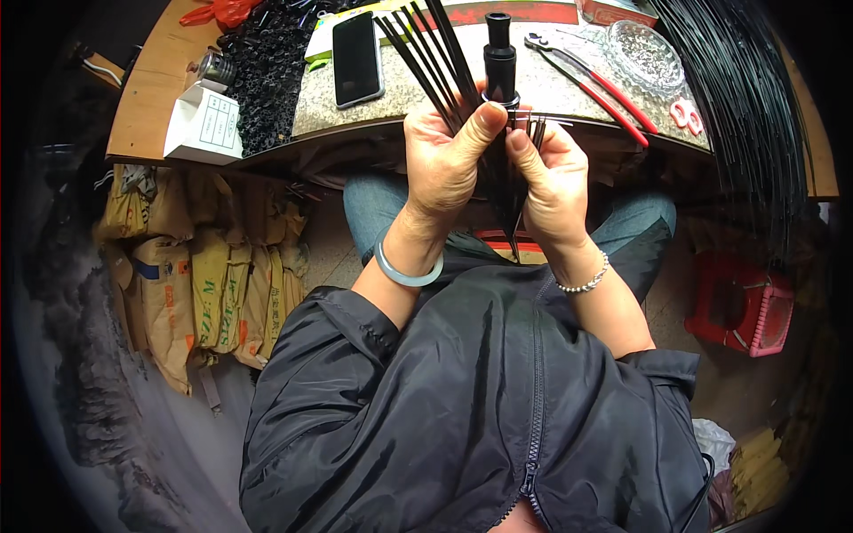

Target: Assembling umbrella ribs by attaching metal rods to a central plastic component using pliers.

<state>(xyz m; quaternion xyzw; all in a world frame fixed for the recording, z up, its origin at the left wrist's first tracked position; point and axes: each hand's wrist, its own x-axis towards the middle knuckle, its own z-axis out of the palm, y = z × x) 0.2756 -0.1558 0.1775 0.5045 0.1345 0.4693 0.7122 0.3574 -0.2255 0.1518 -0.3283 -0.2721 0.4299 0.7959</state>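
Observation:
Above my lap, at the table's near edge, both hands work on one black assembly. Its stepped black tube [501, 64] stands upright, and a fan of thin black ribs [418, 55] spreads up and leftward, like part of an umbrella frame. My left hand [444, 155] is closed around the ribs, its thumb pressed at the tube's collar. Close beside it, my right hand [553, 182] pinches near the collar, with short dark rib ends showing above its fingers. Below the hands the ribs converge to a point. The fingers hide where the ribs meet the tube.
Long black rods [737, 107] hang over the table's right side. Red-handled pliers [591, 84], a glass dish [644, 58], pink scissors handles [686, 115] and a phone [357, 60] lie on the table. Small black parts [267, 80] are heaped by a white box [204, 124]. A red basket [742, 302] stands below right.

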